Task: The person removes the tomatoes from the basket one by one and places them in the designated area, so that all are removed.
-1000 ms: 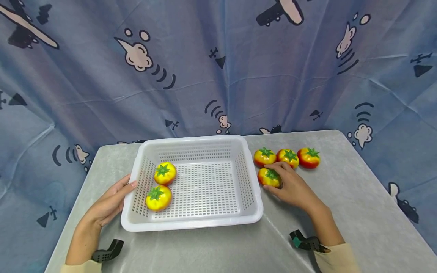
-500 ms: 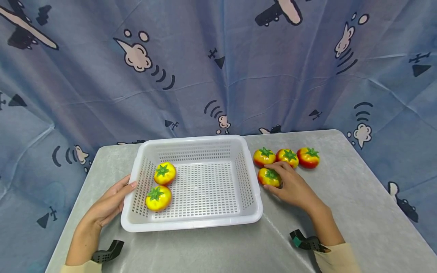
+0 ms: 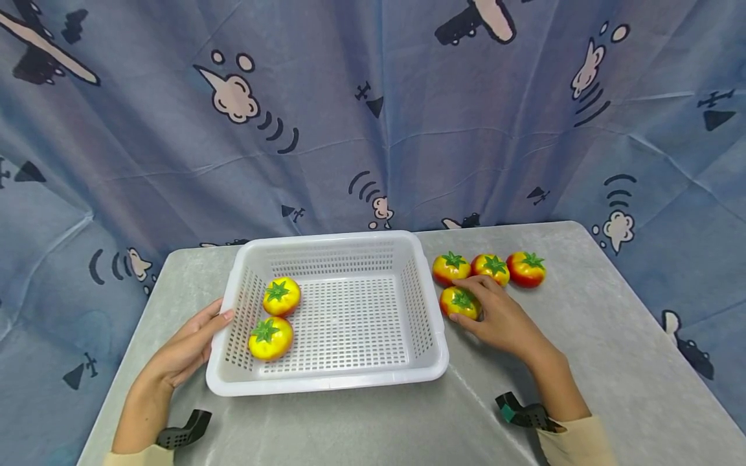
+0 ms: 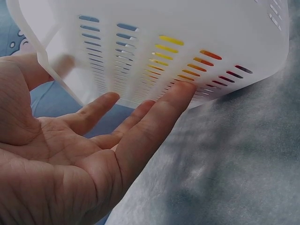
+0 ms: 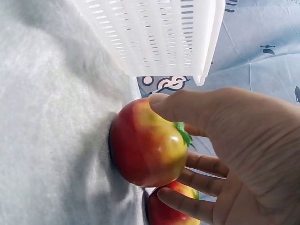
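- Left hand (image 3: 185, 343): thumb over the left rim of the basket (image 3: 329, 383), fingers against the outer wall, clasping it.
- Two tomatoes, the nearer (image 3: 271, 338) and the farther (image 3: 282, 296), lie inside, just right of that grip.
- The basket's long axis runs from the left hand toward the right hand (image 3: 504, 320).
- The front tomato (image 3: 457, 303) sits on the table (image 3: 384, 427) between the right thumb and fingers, clasped; the basket's right wall is just left of this grip.
- Three more tomatoes (image 3: 491, 266) lie just beyond the right-hand grip.
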The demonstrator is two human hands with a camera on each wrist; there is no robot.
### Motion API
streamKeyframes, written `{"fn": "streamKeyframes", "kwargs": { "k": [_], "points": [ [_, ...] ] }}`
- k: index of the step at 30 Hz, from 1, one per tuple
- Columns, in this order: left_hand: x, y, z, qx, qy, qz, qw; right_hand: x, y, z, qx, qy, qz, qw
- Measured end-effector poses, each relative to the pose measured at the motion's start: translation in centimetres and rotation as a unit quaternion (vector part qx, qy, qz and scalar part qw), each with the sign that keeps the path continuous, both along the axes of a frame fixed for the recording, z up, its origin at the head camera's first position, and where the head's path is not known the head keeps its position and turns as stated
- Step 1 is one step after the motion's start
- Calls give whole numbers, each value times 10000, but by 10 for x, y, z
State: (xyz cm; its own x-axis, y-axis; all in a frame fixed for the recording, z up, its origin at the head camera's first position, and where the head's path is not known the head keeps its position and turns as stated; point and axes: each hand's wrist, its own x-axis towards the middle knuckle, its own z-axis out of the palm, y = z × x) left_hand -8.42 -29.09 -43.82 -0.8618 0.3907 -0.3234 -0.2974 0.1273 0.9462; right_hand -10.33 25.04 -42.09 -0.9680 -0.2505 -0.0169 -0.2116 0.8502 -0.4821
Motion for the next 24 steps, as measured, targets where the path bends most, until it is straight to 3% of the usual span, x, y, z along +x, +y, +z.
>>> {"fn": "streamKeyframes", "kwargs": {
  "k": [24],
  "points": [
    [1,-1,0,97,0,-15,10000,2,-15,24,-447,352,78,9983]
  ]
}}
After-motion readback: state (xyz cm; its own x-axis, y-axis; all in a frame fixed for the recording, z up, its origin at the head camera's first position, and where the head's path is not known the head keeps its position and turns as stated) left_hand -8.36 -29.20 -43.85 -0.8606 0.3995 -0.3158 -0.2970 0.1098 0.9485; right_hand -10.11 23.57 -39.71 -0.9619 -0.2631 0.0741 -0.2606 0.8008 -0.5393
